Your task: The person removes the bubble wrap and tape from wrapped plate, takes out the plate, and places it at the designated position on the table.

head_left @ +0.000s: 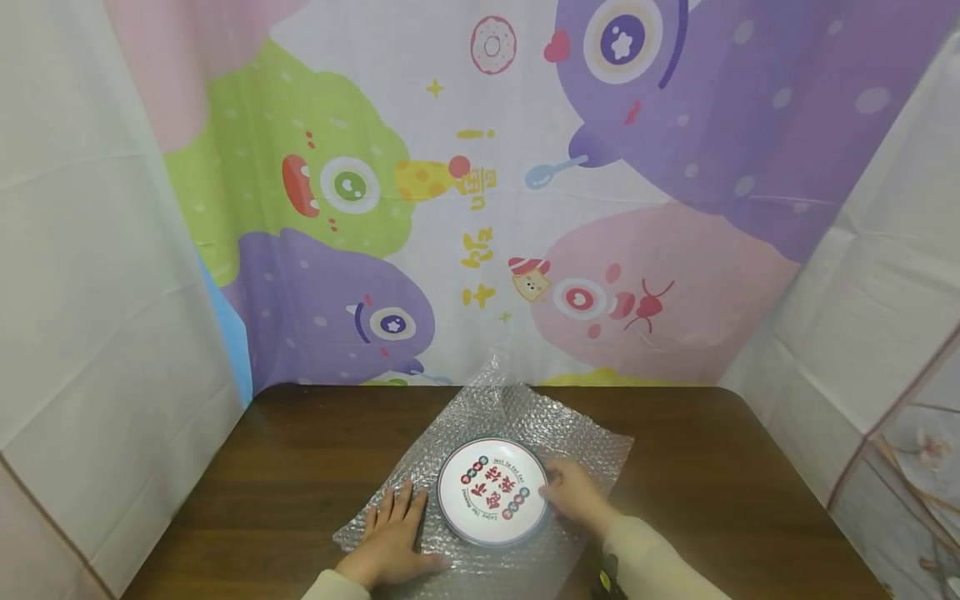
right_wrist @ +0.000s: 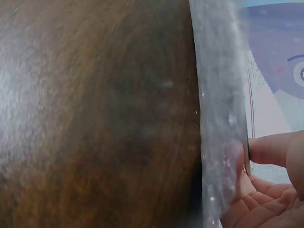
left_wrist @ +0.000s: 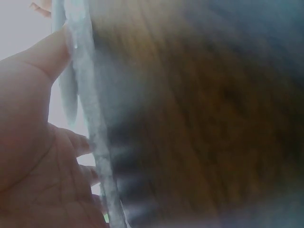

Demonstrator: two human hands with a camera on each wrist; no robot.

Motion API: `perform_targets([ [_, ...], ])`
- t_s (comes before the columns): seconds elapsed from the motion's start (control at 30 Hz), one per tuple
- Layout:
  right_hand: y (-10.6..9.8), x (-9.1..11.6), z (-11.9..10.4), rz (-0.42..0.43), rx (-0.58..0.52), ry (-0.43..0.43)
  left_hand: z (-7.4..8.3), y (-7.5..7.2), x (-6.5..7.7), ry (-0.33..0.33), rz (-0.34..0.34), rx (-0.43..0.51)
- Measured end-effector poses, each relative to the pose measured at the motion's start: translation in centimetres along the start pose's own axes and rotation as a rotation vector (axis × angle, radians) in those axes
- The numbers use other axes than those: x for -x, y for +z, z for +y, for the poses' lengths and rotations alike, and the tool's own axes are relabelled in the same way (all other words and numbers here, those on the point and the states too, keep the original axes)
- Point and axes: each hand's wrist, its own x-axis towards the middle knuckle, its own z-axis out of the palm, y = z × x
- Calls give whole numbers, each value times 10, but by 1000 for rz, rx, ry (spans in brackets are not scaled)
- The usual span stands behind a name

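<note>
A round white plate point(head_left: 492, 467) with red lettering and a dark rim lies on a sheet of bubble wrap point(head_left: 570, 433) on the brown table. My right hand point(head_left: 576, 496) pinches the plate's right edge; in the right wrist view the thumb point(right_wrist: 268, 151) is on the rim and the other fingers curl below it. To the left of the plate, my left hand point(head_left: 393, 537) rests on the bubble wrap with fingers spread and straight. Its thumb touches the wrap point(left_wrist: 85, 71) near the plate in the left wrist view.
The dark wooden table point(head_left: 300, 467) shows on both sides of the wrap. A small black and yellow item point(head_left: 607, 577) lies partly hidden by the right sleeve. Behind the table hangs a cartoon-printed curtain point(head_left: 480, 333), and pale cloth point(head_left: 90, 250) hangs along the left side.
</note>
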Motion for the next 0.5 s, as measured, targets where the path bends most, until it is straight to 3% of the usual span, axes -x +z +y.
perform_targets([
  [0.13, 2, -2, -1, 2, 1, 31, 0, 0, 0, 2, 8, 6],
  [0.5, 7, -2, 2, 24, -58, 4, -1, 1, -1, -2, 1, 8],
])
